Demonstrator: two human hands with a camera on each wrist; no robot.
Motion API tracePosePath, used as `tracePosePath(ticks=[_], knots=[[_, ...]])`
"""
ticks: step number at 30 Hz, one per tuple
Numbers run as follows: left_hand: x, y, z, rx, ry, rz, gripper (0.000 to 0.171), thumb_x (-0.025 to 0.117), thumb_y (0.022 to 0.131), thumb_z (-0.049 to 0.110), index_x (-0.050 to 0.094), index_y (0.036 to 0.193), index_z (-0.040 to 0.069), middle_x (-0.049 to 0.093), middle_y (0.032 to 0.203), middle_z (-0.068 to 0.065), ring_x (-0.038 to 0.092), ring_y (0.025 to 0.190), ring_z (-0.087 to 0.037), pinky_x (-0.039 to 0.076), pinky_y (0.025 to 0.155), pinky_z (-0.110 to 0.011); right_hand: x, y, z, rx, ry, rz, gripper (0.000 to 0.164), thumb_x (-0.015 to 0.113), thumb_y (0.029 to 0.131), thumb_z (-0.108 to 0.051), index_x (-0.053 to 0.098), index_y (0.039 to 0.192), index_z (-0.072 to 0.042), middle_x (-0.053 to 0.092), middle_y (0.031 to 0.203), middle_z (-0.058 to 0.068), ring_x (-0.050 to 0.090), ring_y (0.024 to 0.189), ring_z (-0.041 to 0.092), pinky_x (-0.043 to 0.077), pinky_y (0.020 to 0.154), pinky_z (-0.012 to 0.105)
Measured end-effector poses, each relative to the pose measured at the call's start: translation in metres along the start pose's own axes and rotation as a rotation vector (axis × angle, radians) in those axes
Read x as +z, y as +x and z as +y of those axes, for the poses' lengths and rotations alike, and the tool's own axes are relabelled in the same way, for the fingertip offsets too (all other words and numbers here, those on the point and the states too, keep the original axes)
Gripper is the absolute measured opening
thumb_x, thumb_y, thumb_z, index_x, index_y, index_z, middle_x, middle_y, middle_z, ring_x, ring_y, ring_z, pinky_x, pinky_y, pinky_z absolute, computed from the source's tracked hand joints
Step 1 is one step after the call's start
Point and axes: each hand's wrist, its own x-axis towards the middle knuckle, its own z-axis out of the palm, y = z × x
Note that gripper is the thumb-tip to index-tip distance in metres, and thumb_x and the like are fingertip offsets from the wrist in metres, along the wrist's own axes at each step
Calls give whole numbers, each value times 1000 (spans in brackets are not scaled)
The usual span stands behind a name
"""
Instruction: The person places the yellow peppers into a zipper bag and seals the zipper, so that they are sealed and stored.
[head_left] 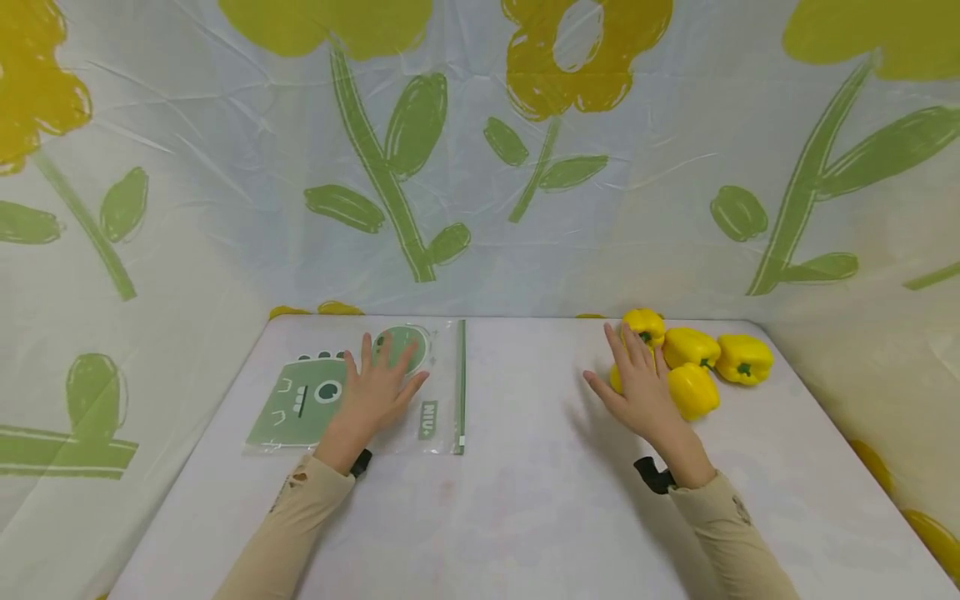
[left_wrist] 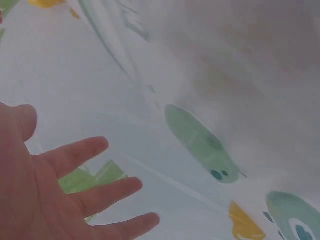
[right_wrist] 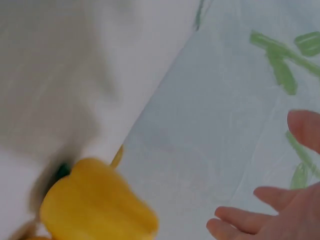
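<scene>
My left hand (head_left: pixel 372 393) is spread with straight fingers above a clear zip bag (head_left: pixel 444 367) printed with a green monster face. In the left wrist view the same hand (left_wrist: pixel 75 195) holds nothing, and the bag's green print (left_wrist: pixel 200 142) shows beyond the fingertips. On the other side, my right hand (head_left: pixel 639 387), fingers extended, hovers by a group of yellow bell peppers (head_left: pixel 692 390) and partly covers one of them. One yellow pepper (right_wrist: pixel 97 202) shows large in the right wrist view, apart from the right hand's fingers (right_wrist: pixel 240 218).
The peppers sit together at the back right of the white table (head_left: pixel 517 500), while the bag lies flat at the back left. A flower-printed cloth (head_left: pixel 480 208) hangs behind the table and along both sides. Each wrist wears a black camera mount (head_left: pixel 654 476).
</scene>
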Motion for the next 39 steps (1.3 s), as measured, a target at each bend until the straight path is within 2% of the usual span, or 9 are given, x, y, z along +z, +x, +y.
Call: tracePosePath(ticks=[4,8,12,16,19,23,30,34,39], knots=[[-6,2,16,31,-17,28,56,41,102,49,49,144,13,44,146,-26,32,136,-52,27,103,-70,0,10,-12,34,152,28,75,59,97,-34,23,154,0,22,157,28,20,142,49,8,113,66],[-10,4,34,100,1,104,44,48,101,42,61,122,6,64,115,-19,58,107,-43,47,84,-58,-2,19,-30,91,293,11,70,58,99,-29,26,153,0,27,156,25,27,141,46,21,111,64],[-11,7,50,165,19,175,30,53,99,34,62,94,6,61,83,-10,58,77,-32,49,61,-45,-1,27,-50,107,391,-5,66,57,99,-32,30,151,-2,33,155,21,33,139,41,29,110,60],[-10,11,66,190,14,211,28,56,98,31,56,81,8,52,70,-6,51,62,-27,42,50,-38,8,34,-70,86,479,-16,61,59,99,-31,36,148,-3,40,151,18,40,136,37,34,107,58],[-8,14,77,162,27,169,27,56,97,30,57,82,7,54,72,-8,53,64,-28,45,52,-39,24,38,-82,87,552,-35,57,59,98,-28,39,145,-3,44,147,18,44,132,37,34,108,56],[0,15,87,86,18,30,26,56,96,28,61,91,4,62,82,-12,61,76,-32,50,61,-46,52,38,-94,124,668,-90,52,59,98,-25,42,142,-2,48,143,19,48,129,38,33,109,54],[15,14,90,-60,-46,-155,28,62,93,32,60,93,4,65,86,-15,64,83,-37,50,66,-49,95,31,-107,278,916,-241,50,57,98,-24,45,140,0,52,137,21,53,123,36,40,103,53],[24,11,84,-83,-89,-207,26,63,92,29,59,92,4,64,85,-14,62,82,-36,49,66,-49,112,27,-107,341,1005,-318,50,55,99,-25,46,138,5,54,134,21,53,121,34,39,102,52],[34,7,77,-49,-148,-189,22,64,88,24,57,90,3,59,81,-12,57,75,-34,46,61,-45,119,23,-102,335,1034,-411,49,53,100,-27,49,138,3,52,140,17,46,129,31,32,109,51]])
